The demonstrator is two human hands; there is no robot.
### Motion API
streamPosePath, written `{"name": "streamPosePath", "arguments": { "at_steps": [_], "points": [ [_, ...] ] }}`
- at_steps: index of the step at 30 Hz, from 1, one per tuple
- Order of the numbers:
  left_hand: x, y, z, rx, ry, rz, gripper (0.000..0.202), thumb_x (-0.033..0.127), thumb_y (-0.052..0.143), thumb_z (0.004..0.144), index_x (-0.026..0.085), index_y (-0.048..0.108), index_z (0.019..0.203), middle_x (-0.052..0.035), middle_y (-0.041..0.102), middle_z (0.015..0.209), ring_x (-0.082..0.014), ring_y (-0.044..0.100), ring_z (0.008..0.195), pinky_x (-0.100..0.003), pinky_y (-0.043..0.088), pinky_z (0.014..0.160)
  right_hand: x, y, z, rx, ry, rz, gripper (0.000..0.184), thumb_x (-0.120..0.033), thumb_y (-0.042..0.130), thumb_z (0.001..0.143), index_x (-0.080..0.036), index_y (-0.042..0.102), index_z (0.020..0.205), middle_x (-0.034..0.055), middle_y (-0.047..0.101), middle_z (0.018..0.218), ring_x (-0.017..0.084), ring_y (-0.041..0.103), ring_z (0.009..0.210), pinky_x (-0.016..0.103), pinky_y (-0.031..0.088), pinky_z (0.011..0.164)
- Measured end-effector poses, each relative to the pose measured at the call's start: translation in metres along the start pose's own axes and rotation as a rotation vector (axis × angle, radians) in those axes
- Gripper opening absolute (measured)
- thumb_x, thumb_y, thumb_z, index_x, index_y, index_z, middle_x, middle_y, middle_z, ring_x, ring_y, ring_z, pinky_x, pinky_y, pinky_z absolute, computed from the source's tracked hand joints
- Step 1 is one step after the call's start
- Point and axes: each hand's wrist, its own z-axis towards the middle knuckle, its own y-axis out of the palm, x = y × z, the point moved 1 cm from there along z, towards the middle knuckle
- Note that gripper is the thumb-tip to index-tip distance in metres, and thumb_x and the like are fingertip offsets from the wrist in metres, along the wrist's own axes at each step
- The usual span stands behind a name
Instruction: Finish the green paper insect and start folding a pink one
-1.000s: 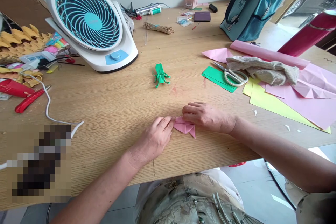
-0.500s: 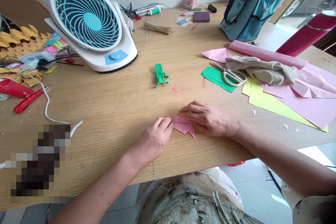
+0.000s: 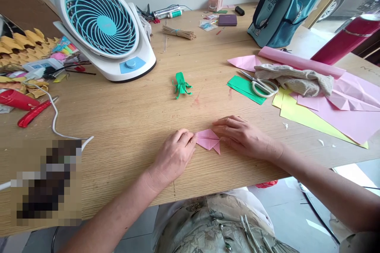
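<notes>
A small folded pink paper [image 3: 208, 140] lies flat on the wooden table [image 3: 133, 122] near its front edge. My left hand [image 3: 175, 154] pinches the paper's left corner with curled fingers. To the right of the paper my right hand [image 3: 242, 136] rests flat, its stretched fingertips touching the paper's right edge. A finished green paper figure [image 3: 181, 84] stands further back, apart from both hands.
A white and teal fan [image 3: 103, 27] stands at the back left. White scissors [image 3: 261, 85] lie on green paper, beside a cloth [image 3: 297, 79] and pink and yellow sheets [image 3: 326, 114] at the right. A teal bag [image 3: 282, 8] stands behind. A white cable [image 3: 55, 122] crosses the left.
My right hand has slid to the right off the pink paper, so more of the fold shows. My left hand has kept its hold on the left corner.
</notes>
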Motion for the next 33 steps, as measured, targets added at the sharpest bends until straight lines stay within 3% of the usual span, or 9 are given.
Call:
{"name": "streamPosePath", "arguments": {
  "at_steps": [5,9,15,22,26,29,31,33],
  "points": [
    [0.003,0.002,0.000,0.041,-0.001,0.045,0.028,0.016,0.052,0.097,0.007,0.062,0.121,-0.0107,0.064,0.098,-0.0229,0.056,0.091,-0.037,0.054,0.082,-0.012,-0.002,0.003,0.032,0.266,0.079,0.020,-0.020,0.058,0.092,-0.018,0.068,0.109,0.0102,0.064,0.101,0.021,0.061,0.090,0.035,0.051,0.079],
    [0.007,0.005,-0.002,0.074,-0.019,0.118,0.021,0.009,0.052,0.094,0.010,0.065,0.110,-0.0082,0.061,0.088,-0.0213,0.054,0.081,-0.035,0.052,0.071,-0.017,0.002,0.010,-0.027,0.409,0.122,0.016,-0.020,0.061,0.089,-0.019,0.066,0.104,0.0060,0.061,0.096,0.017,0.059,0.080,0.030,0.047,0.073],
    [0.010,0.003,-0.003,0.104,-0.083,0.073,0.014,0.009,0.053,0.094,0.014,0.064,0.088,-0.0059,0.057,0.084,-0.0179,0.053,0.076,-0.031,0.049,0.067,-0.015,0.009,0.033,-0.054,0.448,0.077,0.025,-0.030,0.064,0.089,-0.016,0.064,0.109,0.0068,0.059,0.098,0.016,0.058,0.076,0.029,0.045,0.073],
    [0.010,0.006,-0.005,0.101,-0.161,-0.066,0.017,0.013,0.048,0.099,0.015,0.063,0.090,-0.0026,0.055,0.083,-0.0136,0.055,0.070,-0.027,0.047,0.063,-0.022,0.010,0.061,-0.102,0.503,0.019,0.012,-0.027,0.063,0.089,-0.016,0.062,0.093,0.0093,0.062,0.097,0.017,0.058,0.078,0.028,0.042,0.072],
    [0.008,0.007,-0.006,0.098,-0.249,-0.241,0.018,0.017,0.048,0.100,0.016,0.063,0.090,-0.0021,0.056,0.085,-0.0134,0.058,0.073,-0.026,0.048,0.067,-0.023,0.009,0.063,-0.089,0.535,0.084,0.011,-0.026,0.063,0.088,-0.016,0.061,0.094,0.0050,0.065,0.085,0.015,0.057,0.075,0.026,0.038,0.067],
    [0.005,0.006,-0.004,0.084,-0.294,-0.359,0.014,0.015,0.051,0.098,0.017,0.063,0.091,-0.0021,0.057,0.088,-0.0137,0.059,0.076,-0.026,0.047,0.070,-0.023,0.009,0.061,-0.136,0.551,0.138,0.009,-0.026,0.062,0.087,-0.018,0.062,0.084,0.0006,0.063,0.074,0.013,0.052,0.066,0.025,0.033,0.059],
    [0.002,0.003,-0.002,0.098,-0.349,-0.429,0.009,0.012,0.058,0.093,0.017,0.062,0.099,-0.0019,0.058,0.090,-0.0135,0.058,0.075,-0.026,0.046,0.069,-0.022,0.008,0.060,-0.147,0.521,0.178,0.010,-0.025,0.061,0.087,-0.018,0.062,0.080,-0.0014,0.061,0.068,0.011,0.049,0.061,0.025,0.030,0.056],
    [-0.002,0.001,0.001,0.114,-0.422,-0.509,0.026,0.009,0.065,0.087,0.017,0.060,0.111,-0.0014,0.058,0.091,-0.0124,0.056,0.071,-0.025,0.045,0.068,-0.021,0.008,0.060,-0.121,0.438,0.239,0.008,-0.021,0.060,0.087,-0.018,0.063,0.080,-0.0022,0.059,0.068,0.010,0.047,0.060,0.024,0.030,0.056]
  ]
}}
